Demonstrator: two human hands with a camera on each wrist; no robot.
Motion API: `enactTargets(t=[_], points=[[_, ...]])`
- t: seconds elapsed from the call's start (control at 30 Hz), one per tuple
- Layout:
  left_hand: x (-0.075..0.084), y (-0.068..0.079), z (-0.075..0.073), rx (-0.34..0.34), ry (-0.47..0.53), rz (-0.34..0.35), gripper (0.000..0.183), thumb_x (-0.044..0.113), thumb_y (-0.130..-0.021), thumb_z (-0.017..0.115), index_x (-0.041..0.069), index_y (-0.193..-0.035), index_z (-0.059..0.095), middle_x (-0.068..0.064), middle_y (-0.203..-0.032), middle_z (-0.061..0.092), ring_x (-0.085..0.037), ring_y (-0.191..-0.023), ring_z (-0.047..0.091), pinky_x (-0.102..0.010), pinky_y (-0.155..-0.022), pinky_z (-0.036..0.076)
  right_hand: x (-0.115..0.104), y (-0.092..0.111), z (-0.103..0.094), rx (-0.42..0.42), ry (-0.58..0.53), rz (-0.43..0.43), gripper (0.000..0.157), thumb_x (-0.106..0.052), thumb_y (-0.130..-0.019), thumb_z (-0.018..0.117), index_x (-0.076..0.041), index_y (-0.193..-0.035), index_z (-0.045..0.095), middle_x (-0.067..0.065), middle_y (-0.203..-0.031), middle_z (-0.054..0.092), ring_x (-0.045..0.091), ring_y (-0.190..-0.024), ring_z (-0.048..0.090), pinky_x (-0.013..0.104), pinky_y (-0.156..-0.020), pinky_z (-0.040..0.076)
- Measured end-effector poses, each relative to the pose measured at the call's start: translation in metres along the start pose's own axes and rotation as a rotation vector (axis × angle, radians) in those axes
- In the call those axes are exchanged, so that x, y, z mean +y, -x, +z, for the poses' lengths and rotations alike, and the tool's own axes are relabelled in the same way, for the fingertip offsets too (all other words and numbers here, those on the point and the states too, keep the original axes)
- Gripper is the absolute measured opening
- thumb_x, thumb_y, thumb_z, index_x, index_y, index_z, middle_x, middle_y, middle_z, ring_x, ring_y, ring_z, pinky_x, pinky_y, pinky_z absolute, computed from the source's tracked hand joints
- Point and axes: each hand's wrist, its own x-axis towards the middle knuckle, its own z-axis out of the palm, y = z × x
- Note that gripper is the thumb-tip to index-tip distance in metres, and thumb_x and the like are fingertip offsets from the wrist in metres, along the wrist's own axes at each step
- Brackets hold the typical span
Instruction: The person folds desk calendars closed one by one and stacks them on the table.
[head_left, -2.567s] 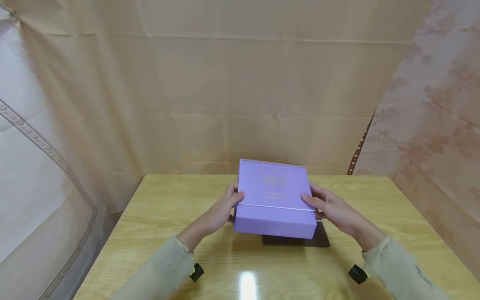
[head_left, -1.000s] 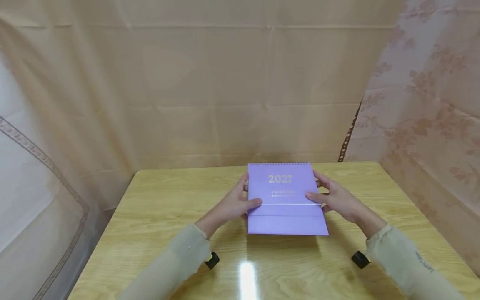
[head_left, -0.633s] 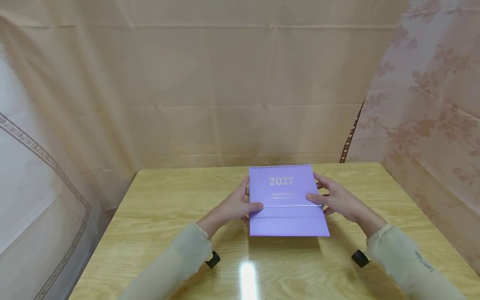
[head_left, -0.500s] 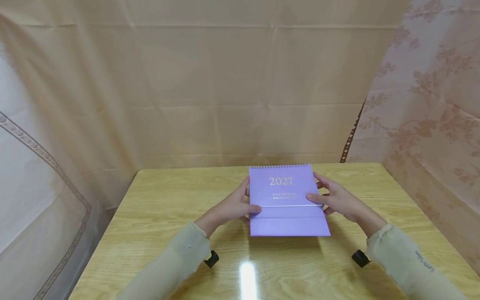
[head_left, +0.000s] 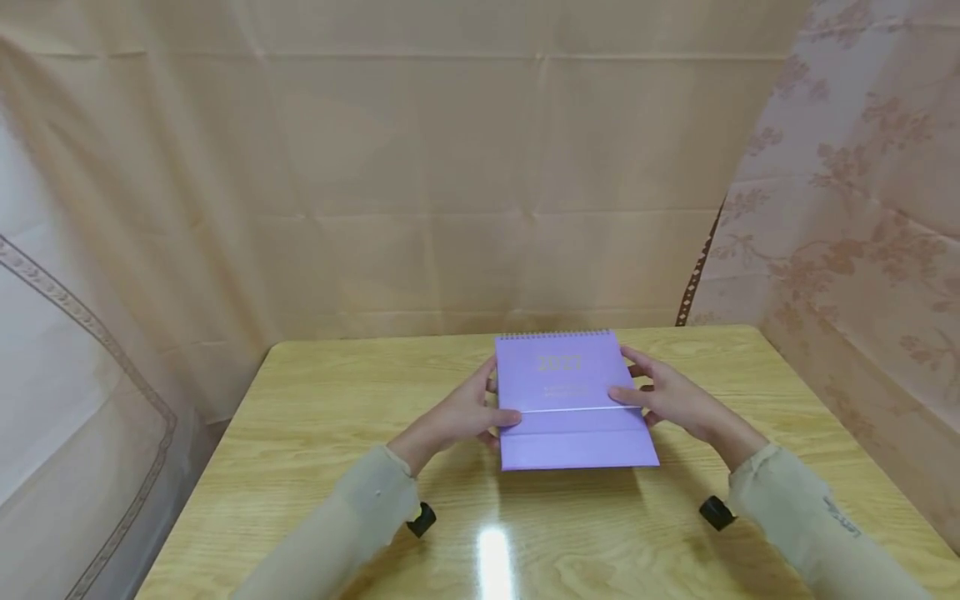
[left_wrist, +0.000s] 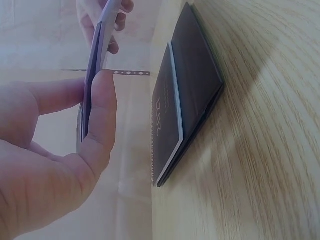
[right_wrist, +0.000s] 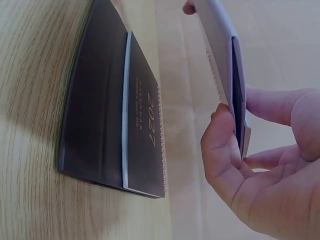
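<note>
A purple 2027 desk calendar [head_left: 573,446] with a spiral-bound top edge hangs in the air, folded flat, its cover towards me. My left hand [head_left: 457,412] grips its left side, thumb on the front and fingers behind. On the other side my right hand [head_left: 682,404] pinches it likewise, the thumb near the white page edge. Both wrist views show a dark 2027 desk calendar [right_wrist: 142,120] lying flat on the table underneath, apart from the purple one. In the head view the purple calendar hides this dark calendar.
The light wood-grain table [head_left: 315,467] has its far edge against a beige cloth [head_left: 420,167]. A floral cloth [head_left: 862,250] hangs on the right, a white one [head_left: 52,400] on the left. Black wrist devices [head_left: 717,512] hang below the sleeves.
The purple calendar has gone from a thick, spread stand to folded flat, and now covers the dark calendar in the head view. In the last half second it has tilted slightly.
</note>
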Motion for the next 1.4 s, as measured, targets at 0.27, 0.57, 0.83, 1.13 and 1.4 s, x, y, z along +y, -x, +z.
enactTargets(t=[0.27, 0.57, 0.83, 1.13, 1.4], points=[[-0.002, -0.003, 0.002, 0.006, -0.009, -0.004, 0.101, -0.006, -0.091, 0.071, 0.026, -0.164, 0.009, -0.019, -0.120, 0.049, -0.031, -0.082, 0.070, -0.059, -0.069, 0.059, 0.005, 0.000, -0.002, -0.026, -0.017, 0.020, 0.098, -0.028, -0.097, 0.071, -0.006, -0.163, 0.002, 0.033, -0.147, 0.029, 0.034, -0.103, 0.060, 0.046, -0.073, 0.059], [-0.006, -0.006, 0.006, 0.026, -0.039, -0.006, 0.096, -0.005, -0.091, 0.072, 0.021, -0.164, 0.015, -0.018, -0.120, 0.051, -0.030, -0.082, 0.070, -0.059, -0.069, 0.059, 0.010, 0.000, 0.000, -0.030, -0.018, 0.023, 0.098, -0.026, -0.097, 0.072, -0.007, -0.163, 0.002, 0.033, -0.145, 0.032, 0.033, -0.099, 0.062, 0.046, -0.072, 0.059], [-0.016, -0.013, 0.009, 0.049, -0.093, 0.008, 0.090, -0.003, -0.092, 0.071, 0.017, -0.162, 0.020, -0.018, -0.120, 0.050, -0.028, -0.079, 0.069, -0.058, -0.068, 0.059, 0.016, -0.004, 0.001, -0.032, 0.005, 0.031, 0.098, -0.024, -0.098, 0.070, -0.003, -0.162, 0.000, 0.034, -0.148, 0.027, 0.033, -0.103, 0.062, 0.047, -0.075, 0.059], [-0.027, -0.023, 0.011, 0.083, -0.144, 0.036, 0.083, -0.004, -0.091, 0.072, 0.018, -0.158, 0.029, -0.017, -0.119, 0.054, -0.027, -0.075, 0.069, -0.050, -0.058, 0.060, 0.029, -0.015, 0.003, -0.030, 0.018, 0.017, 0.092, -0.018, -0.099, 0.068, 0.001, -0.160, 0.002, 0.037, -0.151, 0.025, 0.033, -0.102, 0.063, 0.048, -0.073, 0.059], [-0.032, -0.029, 0.015, 0.124, -0.179, 0.019, 0.094, -0.002, -0.089, 0.075, 0.012, -0.162, 0.017, -0.020, -0.117, 0.057, -0.026, -0.069, 0.068, -0.047, -0.056, 0.060, 0.032, -0.020, 0.004, -0.016, 0.062, 0.011, 0.090, -0.016, -0.100, 0.066, 0.005, -0.159, 0.001, 0.042, -0.152, 0.022, 0.034, -0.100, 0.065, 0.047, -0.074, 0.059]])
